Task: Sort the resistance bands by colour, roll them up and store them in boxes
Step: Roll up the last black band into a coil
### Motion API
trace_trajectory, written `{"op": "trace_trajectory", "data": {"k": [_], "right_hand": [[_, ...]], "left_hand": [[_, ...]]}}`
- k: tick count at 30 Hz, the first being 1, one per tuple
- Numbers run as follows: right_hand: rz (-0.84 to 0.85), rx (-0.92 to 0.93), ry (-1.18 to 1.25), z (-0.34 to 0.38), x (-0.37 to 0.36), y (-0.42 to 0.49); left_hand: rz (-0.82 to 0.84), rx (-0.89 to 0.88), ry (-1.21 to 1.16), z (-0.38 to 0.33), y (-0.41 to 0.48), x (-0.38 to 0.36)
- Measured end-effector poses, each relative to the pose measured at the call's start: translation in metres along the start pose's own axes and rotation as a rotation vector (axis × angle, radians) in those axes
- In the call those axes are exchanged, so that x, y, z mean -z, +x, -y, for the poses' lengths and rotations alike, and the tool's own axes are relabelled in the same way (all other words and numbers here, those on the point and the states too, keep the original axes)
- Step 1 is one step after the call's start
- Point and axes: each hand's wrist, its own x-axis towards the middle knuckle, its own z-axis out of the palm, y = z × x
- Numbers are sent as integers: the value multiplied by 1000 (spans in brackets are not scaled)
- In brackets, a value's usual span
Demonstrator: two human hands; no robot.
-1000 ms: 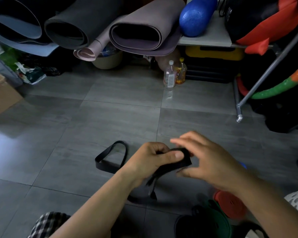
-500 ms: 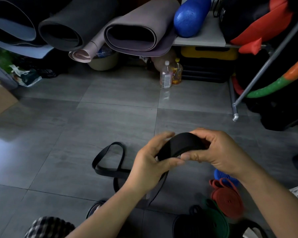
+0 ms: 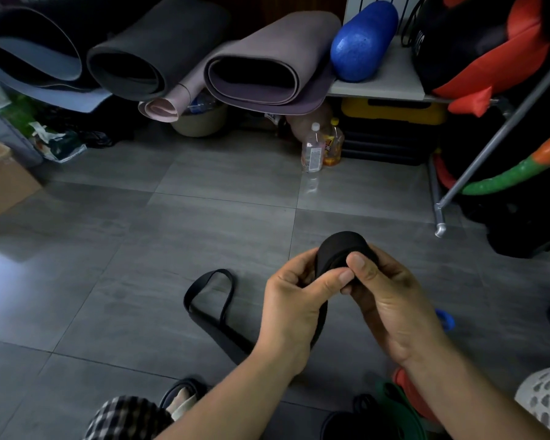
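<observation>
While both hands hold it above the floor (image 3: 140, 249), the black roll (image 3: 343, 249) sits between them, a band wound most of the way up. The left hand (image 3: 294, 308) curls round the roll's left side with its thumb pressed on the near face; the right hand (image 3: 391, 309) grips the right side, its thumb on the same face and touching the left thumb. From under the roll the unwound tail (image 3: 208, 300) drops between the wrists and passes behind the left hand; it lies on the floor to the left of the roll, ending in a flat open loop.

A blue band (image 3: 445, 319) shows just right of the right hand, nearer the person than the roll and mostly hidden. A red band (image 3: 407, 395) and a green band (image 3: 397, 408) lie together on the floor under the right forearm, nearer again than the roll; how tightly they are wound cannot be told.

Beyond the roll two bottles (image 3: 313, 150) stand upright side by side; farther beyond, up and left, rolled mats (image 3: 261, 74) lie with their ends facing the camera, with a blue foam roller (image 3: 362, 39) just right of them; far to the left of the roll stands a cardboard box (image 3: 4, 176).
</observation>
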Motion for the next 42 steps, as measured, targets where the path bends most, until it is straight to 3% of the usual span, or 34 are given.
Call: {"op": "trace_trajectory", "data": {"k": [4, 6, 8, 9, 13, 16, 20, 23, 27, 31, 36, 39, 42], "right_hand": [[144, -115, -119, 15, 9, 2], [184, -138, -614, 29, 19, 3], [198, -12, -1146, 35, 26, 2], [232, 58, -1274, 36, 26, 2], [305, 253, -1454, 20, 20, -2], [241, 243, -1385, 15, 22, -2], [175, 83, -985, 29, 29, 0], [145, 0, -645, 33, 32, -1], [94, 6, -466, 31, 30, -1], [105, 43, -267, 24, 26, 1], [66, 9, 46, 4, 18, 1], [78, -53, -54, 6, 22, 0], [59, -103, -661, 27, 40, 4]], "left_hand": [[46, -73, 228, -11, 5, 12], [88, -185, 628, -15, 8, 21], [105, -245, 911, -15, 9, 25], [129, -265, 984, -15, 10, 27], [290, -350, 1177, -12, 14, 29], [223, -294, 1126, -11, 14, 28], [195, -169, 732, -13, 16, 29], [204, -199, 653, -16, 16, 28], [141, -133, 537, -17, 17, 22], [141, -80, 262, -17, 15, 13], [75, -129, 162, -4, 10, 2], [55, -135, 325, -4, 13, 11], [94, -230, 738, -4, 17, 25]]}}
